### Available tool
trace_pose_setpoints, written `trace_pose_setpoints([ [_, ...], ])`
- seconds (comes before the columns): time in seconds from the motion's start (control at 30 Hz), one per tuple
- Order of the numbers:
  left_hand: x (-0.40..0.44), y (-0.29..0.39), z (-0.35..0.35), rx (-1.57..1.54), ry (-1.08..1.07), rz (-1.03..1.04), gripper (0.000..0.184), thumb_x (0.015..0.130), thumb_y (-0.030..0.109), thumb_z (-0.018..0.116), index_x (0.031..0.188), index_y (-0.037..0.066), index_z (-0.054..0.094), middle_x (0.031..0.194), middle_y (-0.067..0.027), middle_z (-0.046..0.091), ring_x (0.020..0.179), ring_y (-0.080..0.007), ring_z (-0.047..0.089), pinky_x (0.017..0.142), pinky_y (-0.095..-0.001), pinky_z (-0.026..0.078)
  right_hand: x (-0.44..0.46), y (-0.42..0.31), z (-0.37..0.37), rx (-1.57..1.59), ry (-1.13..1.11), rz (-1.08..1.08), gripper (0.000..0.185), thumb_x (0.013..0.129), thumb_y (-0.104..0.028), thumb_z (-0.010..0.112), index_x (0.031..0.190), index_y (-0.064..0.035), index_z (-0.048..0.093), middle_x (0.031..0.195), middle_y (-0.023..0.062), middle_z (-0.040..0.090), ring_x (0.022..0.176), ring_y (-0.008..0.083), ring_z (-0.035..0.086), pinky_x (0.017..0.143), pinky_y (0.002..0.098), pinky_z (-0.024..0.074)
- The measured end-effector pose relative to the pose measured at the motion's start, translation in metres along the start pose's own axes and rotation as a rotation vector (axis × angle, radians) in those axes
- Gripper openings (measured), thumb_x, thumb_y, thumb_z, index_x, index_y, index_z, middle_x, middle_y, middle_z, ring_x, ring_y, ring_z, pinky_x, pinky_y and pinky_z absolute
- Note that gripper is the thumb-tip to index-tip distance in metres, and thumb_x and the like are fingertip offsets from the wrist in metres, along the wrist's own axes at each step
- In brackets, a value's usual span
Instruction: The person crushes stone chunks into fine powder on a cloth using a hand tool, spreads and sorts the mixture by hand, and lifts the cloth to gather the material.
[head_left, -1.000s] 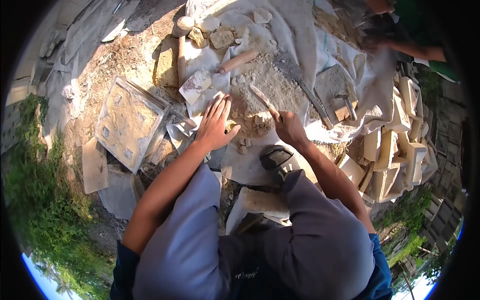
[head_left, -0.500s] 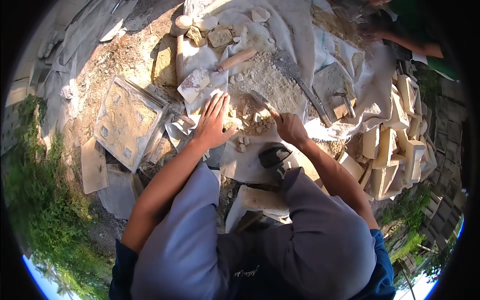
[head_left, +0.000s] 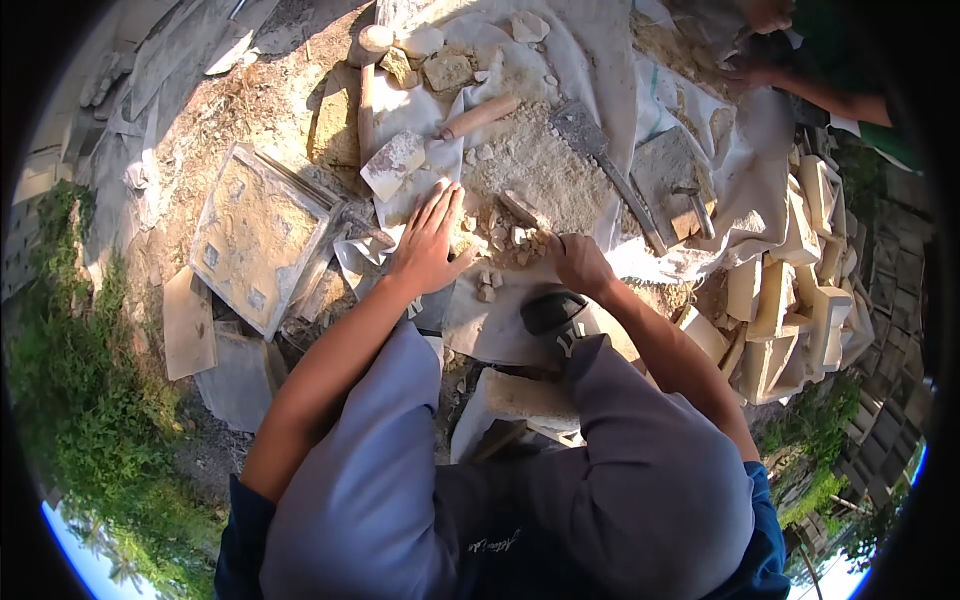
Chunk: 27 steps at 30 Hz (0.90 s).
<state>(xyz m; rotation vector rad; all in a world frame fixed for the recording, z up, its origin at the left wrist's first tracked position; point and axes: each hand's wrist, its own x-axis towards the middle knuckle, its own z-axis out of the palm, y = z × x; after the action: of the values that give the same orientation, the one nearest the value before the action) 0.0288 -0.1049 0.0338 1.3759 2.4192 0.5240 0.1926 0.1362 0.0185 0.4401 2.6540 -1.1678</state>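
My left hand lies flat on the pale sheet, its fingers stretched forward, at the left edge of some broken stone chips. On the other side of the chips, my right hand is closed around a dusty hand tool. The tool's narrow brownish end points forward and left over the rubble; its exact kind is unclear. Ahead of my left fingers are a white-dusted, broad-bladed tool and its wooden handle. Pale powder is heaped beyond the chips.
A long-handled metal tool lies right of the powder, and a hammer rests beyond it. Cast blocks are piled at right. A square slab leans at left. Another person's arm reaches in at upper right.
The tool in my right hand has tipped lower and its end has shifted slightly toward the chips. My left hand stays in nearly the same place. The view has shifted slightly.
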Motion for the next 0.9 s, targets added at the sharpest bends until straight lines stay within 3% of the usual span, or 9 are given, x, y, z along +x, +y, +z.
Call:
trace_pose_setpoints([
  [0.13, -0.004, -0.005, 0.001, 0.015, -0.007, -0.007, 0.092, 0.089, 0.04, 0.063, 0.155, -0.007, 0.019, 0.161, -0.0212, 0.025, 0.152, -0.0341, 0.019, 0.124, -0.0471, 0.015, -0.008, -0.019, -0.008, 0.053, 0.084, 0.146, 0.039, 0.103, -0.031, 0.05, 0.087, 0.0027, 0.061, 0.073, 0.0333, 0.06, 0.071, 0.0538, 0.059, 0.064, 0.059, 0.0437],
  [0.3, 0.001, -0.001, 0.001, 0.007, -0.018, -0.004, 0.093, 0.09, 0.042, 0.062, 0.155, -0.007, 0.017, 0.161, -0.0218, 0.025, 0.152, -0.0342, 0.019, 0.125, -0.0466, 0.012, 0.005, 0.029, 0.001, -0.29, 0.041, -0.186, 0.046, 0.102, -0.036, 0.054, 0.082, 0.0046, 0.062, 0.063, 0.03, 0.057, 0.067, 0.0501, 0.061, 0.059, 0.0572, 0.0447],
  [0.33, 0.003, -0.002, 0.001, 0.011, -0.011, 0.002, 0.093, 0.09, 0.042, 0.062, 0.155, -0.007, 0.017, 0.161, -0.0218, 0.025, 0.152, -0.0342, 0.019, 0.125, -0.0466, 0.012, 0.014, 0.017, -0.019, -0.192, -0.12, -0.062, 0.049, 0.103, -0.036, 0.053, 0.079, 0.0057, 0.062, 0.062, 0.0302, 0.056, 0.066, 0.0504, 0.06, 0.06, 0.0565, 0.0452],
  [0.43, 0.002, 0.0, 0.001, 0.019, 0.002, -0.01, 0.092, 0.089, 0.041, 0.063, 0.155, -0.006, 0.018, 0.161, -0.0204, 0.026, 0.152, -0.034, 0.019, 0.125, -0.0472, 0.012, 0.004, -0.015, -0.046, -0.042, -0.001, 0.153, 0.053, 0.102, -0.036, 0.053, 0.073, 0.0074, 0.06, 0.064, 0.0304, 0.058, 0.065, 0.0504, 0.059, 0.061, 0.0527, 0.0442],
  [0.63, 0.006, -0.01, 0.011, -0.189, 0.139, -0.024, 0.057, 0.088, 0.025, 0.066, 0.138, 0.001, 0.053, 0.151, -0.0206, 0.044, 0.144, -0.0362, 0.035, 0.118, -0.0432, 0.031, -0.017, -0.013, -0.025, 0.18, 0.207, 0.237, 0.027, 0.095, -0.023, 0.062, 0.094, 0.0042, 0.063, 0.077, 0.0251, 0.064, 0.067, 0.0423, 0.062, 0.068, 0.0483, 0.0467],
  [0.67, 0.01, -0.008, 0.01, -0.199, 0.172, -0.055, 0.046, 0.087, 0.021, 0.066, 0.129, 0.001, 0.06, 0.143, -0.021, 0.051, 0.138, -0.0363, 0.042, 0.114, -0.0427, 0.036, -0.019, 0.0, -0.011, 0.222, 0.312, 0.097, 0.028, 0.094, -0.019, 0.065, 0.111, 0.0038, 0.064, 0.075, 0.0203, 0.065, 0.062, 0.0321, 0.063, 0.062, 0.0419, 0.0497],
  [0.73, 0.021, -0.001, 0.005, -0.205, 0.2, -0.07, 0.036, 0.086, 0.016, 0.066, 0.119, 0.0, 0.067, 0.135, -0.0214, 0.058, 0.132, -0.0365, 0.049, 0.11, -0.0422, 0.04, -0.024, -0.001, -0.015, 0.604, 0.133, 0.323, 0.037, 0.095, -0.015, 0.065, 0.125, 0.0062, 0.06, 0.075, 0.0132, 0.066, 0.061, 0.0189, 0.063, 0.055, 0.0326, 0.0499],
  [0.83, 0.04, 0.015, 0.01, -0.142, 0.195, -0.129, 0.029, 0.089, 0.02, 0.065, 0.107, -0.002, 0.07, 0.107, -0.0182, 0.071, 0.108, -0.0358, 0.064, 0.096, -0.0426, 0.049, -0.03, -0.003, -0.028, 0.877, 0.102, 0.402, 0.043, 0.097, -0.012, 0.063, 0.134, 0.01, 0.054, 0.079, 0.0093, 0.066, 0.063, 0.0119, 0.063, 0.051, 0.0267, 0.0481],
  [0.9, 0.055, 0.027, 0.016, -0.53, 0.002, -0.344, 0.033, 0.094, 0.029, 0.063, 0.097, -0.003, 0.069, 0.081, -0.0147, 0.072, 0.076, -0.0291, 0.069, 0.073, -0.0391, 0.054, -0.033, -0.003, -0.033, 0.949, 0.047, 0.404, 0.045, 0.098, -0.013, 0.063, 0.135, 0.0103, 0.052, 0.084, 0.0082, 0.067, 0.065, 0.0118, 0.063, 0.051, 0.0255, 0.0477],
])
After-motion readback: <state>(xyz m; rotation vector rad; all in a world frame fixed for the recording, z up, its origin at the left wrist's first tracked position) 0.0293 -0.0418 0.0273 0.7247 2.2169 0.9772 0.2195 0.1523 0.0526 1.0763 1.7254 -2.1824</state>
